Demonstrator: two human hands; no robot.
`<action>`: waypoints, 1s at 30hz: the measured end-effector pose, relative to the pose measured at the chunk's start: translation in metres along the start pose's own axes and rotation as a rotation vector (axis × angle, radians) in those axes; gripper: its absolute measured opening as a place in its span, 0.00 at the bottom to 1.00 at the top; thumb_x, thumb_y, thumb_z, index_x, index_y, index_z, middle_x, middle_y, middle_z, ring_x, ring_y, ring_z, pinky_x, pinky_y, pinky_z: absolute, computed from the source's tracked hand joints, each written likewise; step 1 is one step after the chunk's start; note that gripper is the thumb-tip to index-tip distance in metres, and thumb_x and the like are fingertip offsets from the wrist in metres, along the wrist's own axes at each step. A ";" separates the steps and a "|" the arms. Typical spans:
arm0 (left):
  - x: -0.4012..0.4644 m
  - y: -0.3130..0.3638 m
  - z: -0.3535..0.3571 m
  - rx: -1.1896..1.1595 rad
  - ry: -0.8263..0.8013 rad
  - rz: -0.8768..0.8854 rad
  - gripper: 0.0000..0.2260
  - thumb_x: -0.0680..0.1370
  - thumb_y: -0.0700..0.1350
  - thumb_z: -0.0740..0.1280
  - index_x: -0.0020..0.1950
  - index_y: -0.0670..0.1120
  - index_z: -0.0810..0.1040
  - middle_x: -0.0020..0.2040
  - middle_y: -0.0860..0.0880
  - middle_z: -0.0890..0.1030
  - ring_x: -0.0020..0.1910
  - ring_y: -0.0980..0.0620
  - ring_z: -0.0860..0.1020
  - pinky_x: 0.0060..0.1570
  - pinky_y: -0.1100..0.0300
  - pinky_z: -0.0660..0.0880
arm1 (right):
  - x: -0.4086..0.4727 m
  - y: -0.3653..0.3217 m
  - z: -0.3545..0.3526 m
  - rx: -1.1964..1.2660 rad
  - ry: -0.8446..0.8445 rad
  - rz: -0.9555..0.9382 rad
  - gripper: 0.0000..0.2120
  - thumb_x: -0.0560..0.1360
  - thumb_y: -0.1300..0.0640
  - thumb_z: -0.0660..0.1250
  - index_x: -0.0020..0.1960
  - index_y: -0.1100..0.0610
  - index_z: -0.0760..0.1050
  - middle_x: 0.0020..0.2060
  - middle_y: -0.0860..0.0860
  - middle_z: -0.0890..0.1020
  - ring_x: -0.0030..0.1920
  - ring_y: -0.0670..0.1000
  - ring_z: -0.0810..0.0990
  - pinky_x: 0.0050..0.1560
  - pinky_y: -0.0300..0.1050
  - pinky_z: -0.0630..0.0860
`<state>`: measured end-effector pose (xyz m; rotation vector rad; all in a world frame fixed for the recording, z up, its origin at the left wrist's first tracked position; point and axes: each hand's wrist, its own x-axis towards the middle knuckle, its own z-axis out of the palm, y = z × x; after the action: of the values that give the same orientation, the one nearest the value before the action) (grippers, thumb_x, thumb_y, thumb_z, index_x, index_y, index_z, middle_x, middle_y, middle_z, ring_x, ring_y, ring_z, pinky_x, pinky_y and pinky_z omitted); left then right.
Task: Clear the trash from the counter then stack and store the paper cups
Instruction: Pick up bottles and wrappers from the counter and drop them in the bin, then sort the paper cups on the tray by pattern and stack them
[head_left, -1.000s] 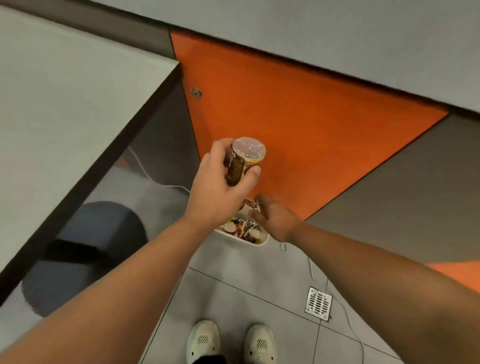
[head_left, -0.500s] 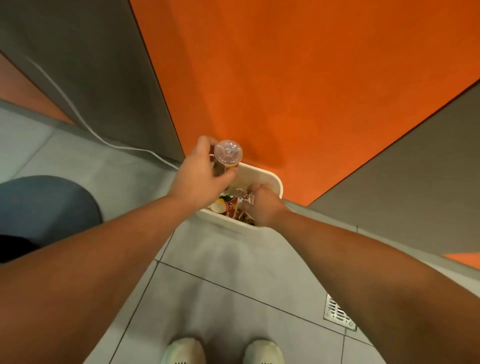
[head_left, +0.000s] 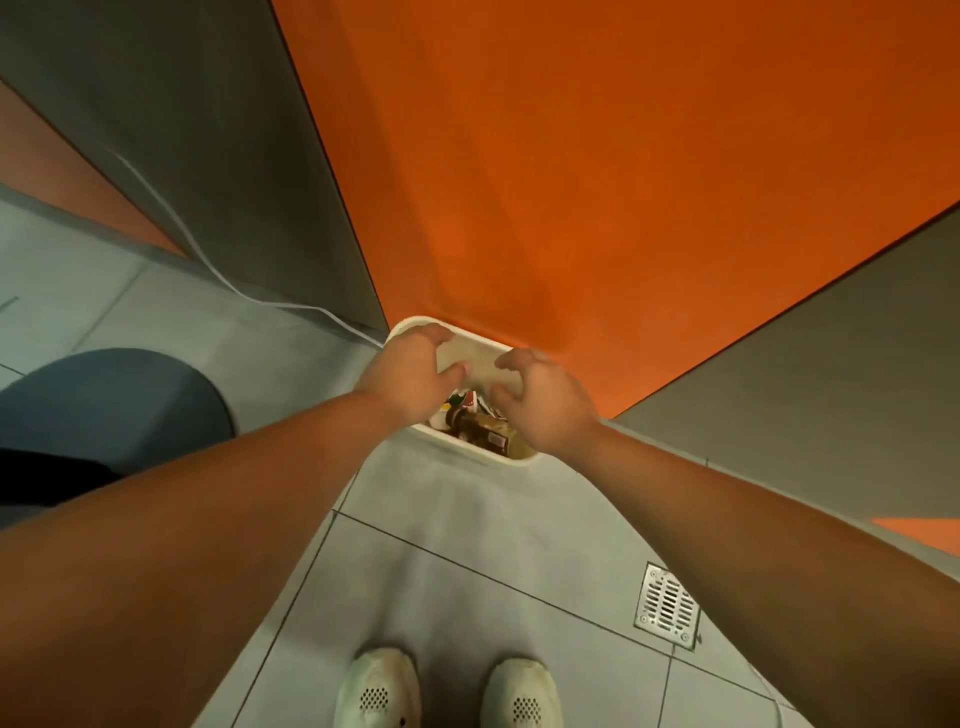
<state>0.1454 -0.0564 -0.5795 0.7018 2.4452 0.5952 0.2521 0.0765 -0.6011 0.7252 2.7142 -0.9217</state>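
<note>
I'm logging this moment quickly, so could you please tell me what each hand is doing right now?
Left hand: open, fingers loosely spread, holding nothing, above the bin.
Right hand: open, holding nothing, above the same bin.

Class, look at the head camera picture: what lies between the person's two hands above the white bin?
In the head view, the bin's pale inner wall shows between the left hand and the right hand, with trash lower down, including a brown bottle.

Grey tiled floor fills the lower frame. Standing on it: a white bin at centre against the orange panel, a metal drain grate at lower right, two white shoes at bottom centre, a white cable at left.
</note>
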 end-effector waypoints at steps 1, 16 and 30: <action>-0.008 0.010 -0.016 -0.009 0.012 0.009 0.23 0.78 0.53 0.66 0.71 0.48 0.70 0.67 0.48 0.76 0.64 0.46 0.75 0.57 0.57 0.71 | -0.006 -0.010 -0.013 0.018 0.019 -0.012 0.17 0.78 0.48 0.62 0.64 0.53 0.73 0.61 0.51 0.76 0.58 0.55 0.76 0.53 0.48 0.74; -0.166 0.145 -0.288 -0.187 0.257 0.078 0.22 0.78 0.48 0.67 0.72 0.49 0.69 0.67 0.53 0.75 0.62 0.61 0.72 0.53 0.79 0.62 | -0.105 -0.222 -0.248 0.065 0.196 -0.323 0.13 0.79 0.45 0.61 0.60 0.47 0.76 0.56 0.42 0.78 0.54 0.43 0.76 0.49 0.42 0.74; -0.326 0.103 -0.446 -0.223 0.647 -0.156 0.25 0.76 0.53 0.69 0.71 0.49 0.69 0.66 0.52 0.76 0.65 0.54 0.74 0.65 0.57 0.70 | -0.153 -0.425 -0.310 0.108 0.010 -0.632 0.16 0.78 0.43 0.62 0.64 0.45 0.74 0.64 0.42 0.74 0.57 0.44 0.76 0.54 0.42 0.75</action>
<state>0.1578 -0.2843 -0.0666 0.2396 2.9040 1.1508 0.1653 -0.0856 -0.0856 -0.1465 2.9625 -1.1848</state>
